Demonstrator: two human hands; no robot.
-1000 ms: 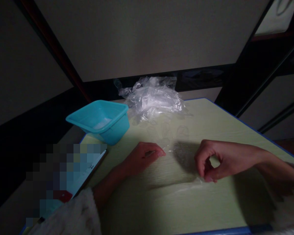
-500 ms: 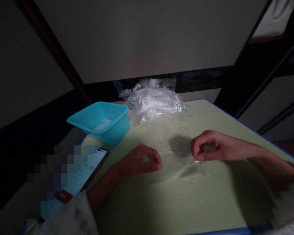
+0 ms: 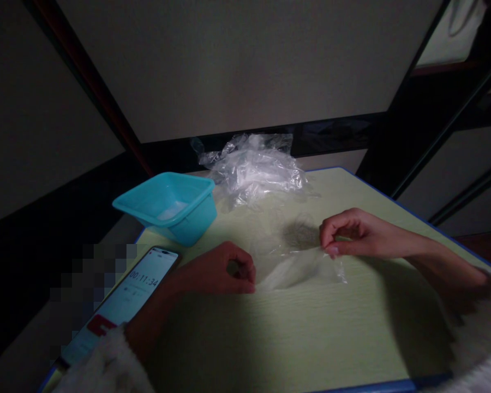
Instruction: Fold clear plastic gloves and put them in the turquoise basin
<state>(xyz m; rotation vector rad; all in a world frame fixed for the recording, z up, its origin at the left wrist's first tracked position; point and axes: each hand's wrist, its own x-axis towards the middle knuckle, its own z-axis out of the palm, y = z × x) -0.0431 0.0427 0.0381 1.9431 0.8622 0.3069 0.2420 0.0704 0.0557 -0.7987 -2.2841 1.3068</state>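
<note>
A thin clear plastic bag [image 3: 297, 270] is stretched low over the table between my hands. My left hand [image 3: 225, 270] pinches its near left corner between thumb and fingers. At the bag's right side, my right hand [image 3: 352, 234] is closed in a pinch on the edge. Behind the bag lies a heap of crumpled clear plastic bags [image 3: 257, 169], at the far side of the table.
A turquoise plastic basin [image 3: 200, 215] with something whitish inside stands at the table's far left. A phone [image 3: 141, 286] showing a running timer lies by my left forearm. The pale table [image 3: 331, 338] has a blue edge, and dark-framed panels rise behind it.
My left hand has moved slightly left and closed on the bag's corner. The right hand has risen a little, and the bag is now spread flatter between them.
</note>
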